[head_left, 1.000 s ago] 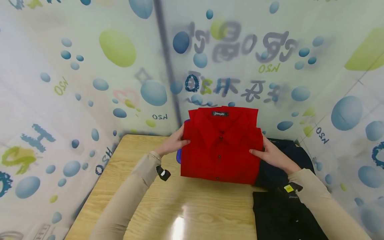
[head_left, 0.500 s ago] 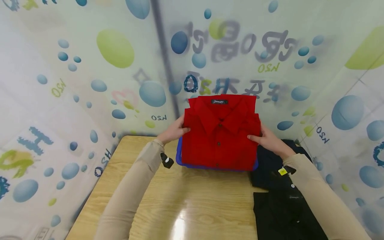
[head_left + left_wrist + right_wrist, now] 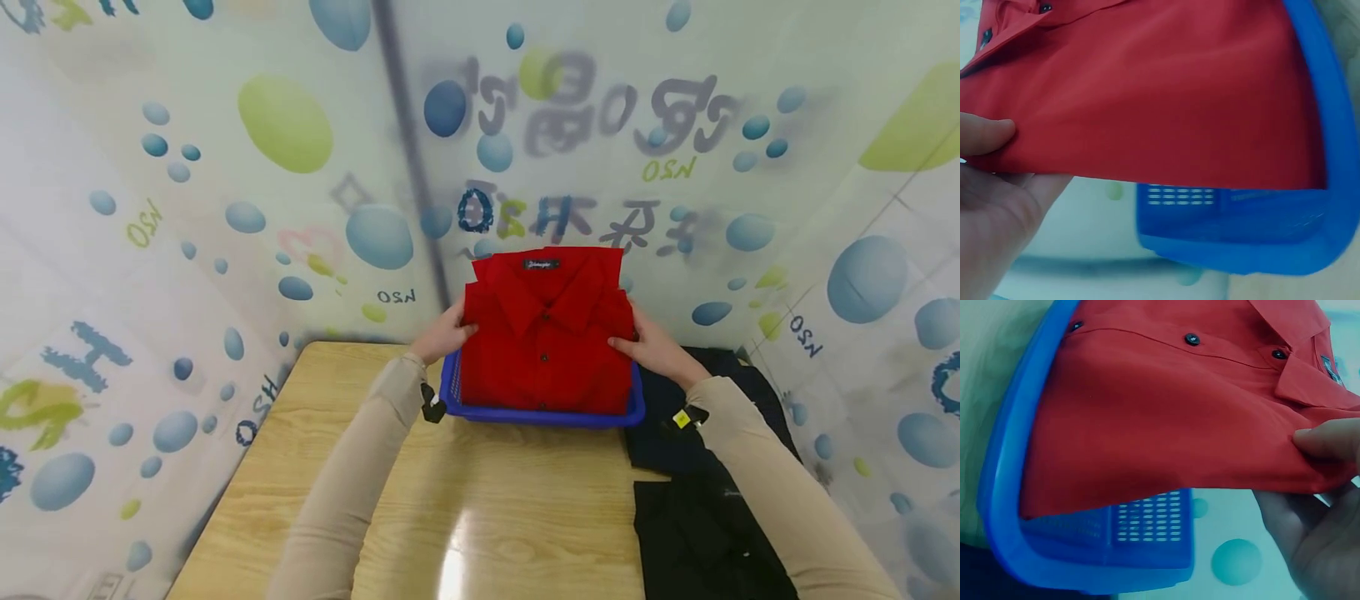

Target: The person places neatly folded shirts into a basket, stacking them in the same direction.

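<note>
A folded red button-up shirt [image 3: 546, 350], collar toward the back wall, is held flat between both hands. My left hand [image 3: 444, 333] pinches its left side, thumb on top and fingers beneath, as the left wrist view shows. On the opposite side my right hand [image 3: 656, 343] grips the edge the same way, the thumb [image 3: 1329, 439] lying over the cloth. Under the shirt is a blue plastic basket [image 3: 540, 415] with slotted walls. The shirt's near edge lies within the basket's front rim, while the collar end is raised higher at the back. Most of the basket's inside is hidden by the shirt.
A dark navy folded garment [image 3: 663, 433] lies right of the basket on the wooden table [image 3: 405, 517]. Nearer, at the front right, is a black folded shirt [image 3: 697, 542]. A patterned curtain [image 3: 300, 208] hangs close behind the table and along its sides.
Both hands have moved the red shirt back and then lowered it into the basket, whose front rim now shows. The dark garments have stayed in place.
</note>
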Demonstrator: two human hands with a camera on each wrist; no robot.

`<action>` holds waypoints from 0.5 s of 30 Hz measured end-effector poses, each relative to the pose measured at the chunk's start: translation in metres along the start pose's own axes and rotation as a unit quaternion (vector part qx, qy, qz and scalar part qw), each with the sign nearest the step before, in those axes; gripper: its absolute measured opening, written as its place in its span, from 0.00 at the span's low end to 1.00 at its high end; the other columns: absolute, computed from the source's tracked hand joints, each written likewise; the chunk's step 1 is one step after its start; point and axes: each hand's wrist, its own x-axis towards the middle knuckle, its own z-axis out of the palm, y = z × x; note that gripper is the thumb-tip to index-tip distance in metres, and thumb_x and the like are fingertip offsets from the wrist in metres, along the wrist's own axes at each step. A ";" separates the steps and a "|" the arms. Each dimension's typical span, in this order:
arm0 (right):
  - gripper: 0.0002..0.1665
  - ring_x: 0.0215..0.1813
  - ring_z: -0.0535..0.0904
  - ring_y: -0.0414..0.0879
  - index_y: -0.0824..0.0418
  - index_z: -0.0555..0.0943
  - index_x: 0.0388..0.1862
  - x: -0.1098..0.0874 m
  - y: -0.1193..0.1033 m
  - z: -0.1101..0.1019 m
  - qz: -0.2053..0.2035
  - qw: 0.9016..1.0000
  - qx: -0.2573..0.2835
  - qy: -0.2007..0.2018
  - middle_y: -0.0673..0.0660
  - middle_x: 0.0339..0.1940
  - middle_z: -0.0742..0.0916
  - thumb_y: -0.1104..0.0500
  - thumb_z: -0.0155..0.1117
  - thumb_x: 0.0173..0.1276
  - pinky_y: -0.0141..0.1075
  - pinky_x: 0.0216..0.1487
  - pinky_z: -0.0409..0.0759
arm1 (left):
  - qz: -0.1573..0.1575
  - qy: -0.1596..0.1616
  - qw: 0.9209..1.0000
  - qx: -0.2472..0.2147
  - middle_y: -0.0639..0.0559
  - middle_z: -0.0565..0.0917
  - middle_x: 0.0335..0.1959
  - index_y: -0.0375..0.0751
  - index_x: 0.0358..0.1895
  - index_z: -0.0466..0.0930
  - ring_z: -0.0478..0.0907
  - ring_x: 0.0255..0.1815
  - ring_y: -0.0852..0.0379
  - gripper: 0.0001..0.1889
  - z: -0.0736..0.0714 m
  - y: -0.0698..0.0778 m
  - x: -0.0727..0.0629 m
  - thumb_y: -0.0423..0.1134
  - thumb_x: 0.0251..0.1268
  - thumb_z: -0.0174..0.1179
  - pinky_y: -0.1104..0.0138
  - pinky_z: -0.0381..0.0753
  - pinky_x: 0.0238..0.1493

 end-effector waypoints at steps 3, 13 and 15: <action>0.48 0.66 0.65 0.67 0.61 0.38 0.79 0.002 0.009 0.008 -0.016 1.000 -0.002 -0.005 0.71 0.71 0.62 0.68 0.56 0.71 0.61 0.63 0.63 | -0.004 0.006 1.000 -0.013 0.41 0.57 0.74 0.41 0.78 0.41 0.55 0.73 0.44 0.38 0.006 -0.011 -0.001 0.22 0.68 0.45 0.53 0.56 0.70; 0.49 0.63 0.68 0.70 0.55 0.41 0.79 -0.001 0.037 0.029 -0.006 1.000 -0.026 0.011 0.72 0.68 0.67 0.68 0.57 0.69 0.64 0.58 0.67 | -0.022 0.004 1.000 -0.002 0.37 0.59 0.72 0.38 0.76 0.45 0.57 0.71 0.43 0.37 0.022 -0.033 0.002 0.19 0.65 0.43 0.52 0.57 0.69; 0.49 0.62 0.68 0.71 0.56 0.40 0.79 0.001 0.042 0.031 -0.013 0.999 -0.036 0.012 0.74 0.67 0.67 0.66 0.57 0.69 0.65 0.58 0.66 | -0.034 0.008 0.999 0.011 0.37 0.59 0.73 0.38 0.76 0.44 0.57 0.71 0.42 0.37 0.024 -0.032 0.002 0.19 0.64 0.44 0.52 0.57 0.69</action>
